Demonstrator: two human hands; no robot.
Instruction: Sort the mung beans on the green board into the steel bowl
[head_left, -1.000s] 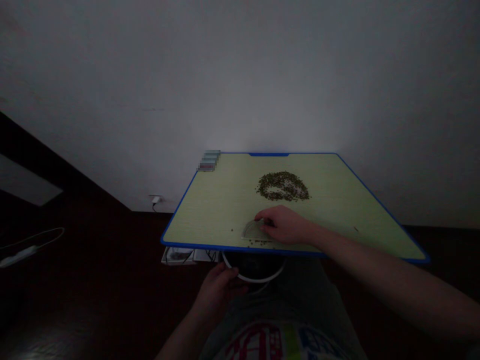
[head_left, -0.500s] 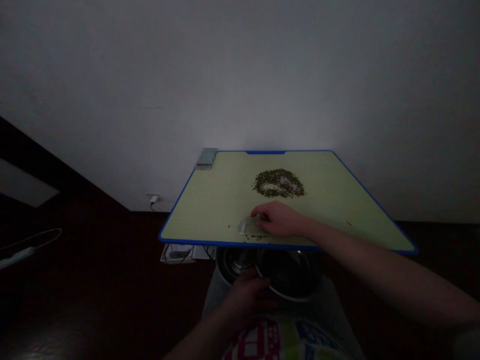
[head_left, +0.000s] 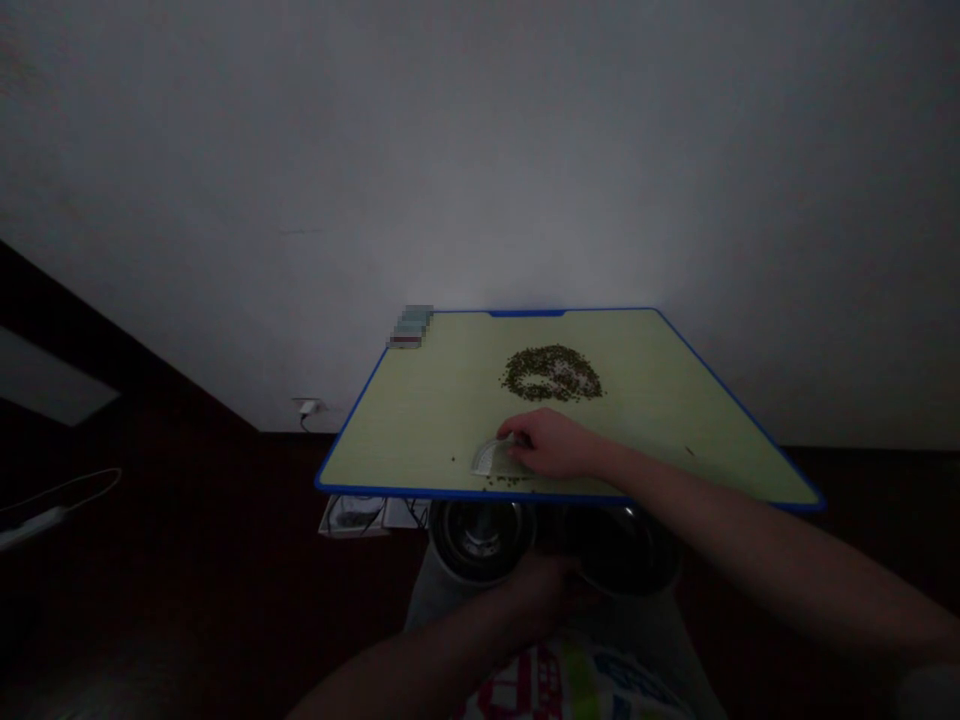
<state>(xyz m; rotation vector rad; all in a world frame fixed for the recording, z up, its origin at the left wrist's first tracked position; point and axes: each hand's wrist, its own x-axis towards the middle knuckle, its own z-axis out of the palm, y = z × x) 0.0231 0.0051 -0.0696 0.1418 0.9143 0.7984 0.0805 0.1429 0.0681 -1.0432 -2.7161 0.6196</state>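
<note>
My right hand (head_left: 551,443) pinches a clear half-round protractor (head_left: 491,458), its straight edge toward me, low over the front of the pale tabletop (head_left: 405,420). A few small brown grains (head_left: 506,482) lie between that edge and the blue table rim. Farther back spreads a ring-shaped pile of the same grains (head_left: 555,372), with a paler patch in it. Below the table edge, my left hand (head_left: 551,590) grips the near rim of a dark bowl (head_left: 626,555); its fingers are partly lost in shadow. To its left, a shiny metal bowl (head_left: 480,540) rests on my lap.
A blurred-out flat object (head_left: 411,327) lies at the table's far left corner. One thin reddish sliver (head_left: 690,450) is on the right side. Under the left edge stands an open box with cables (head_left: 356,515). A plug (head_left: 307,408) sits in the wall; a power strip (head_left: 34,525) is far left.
My left hand has moved right with the dark bowl, opening a gap between the two bowls and uncovering the metal one. My right hand and the protractor stay almost in place.
</note>
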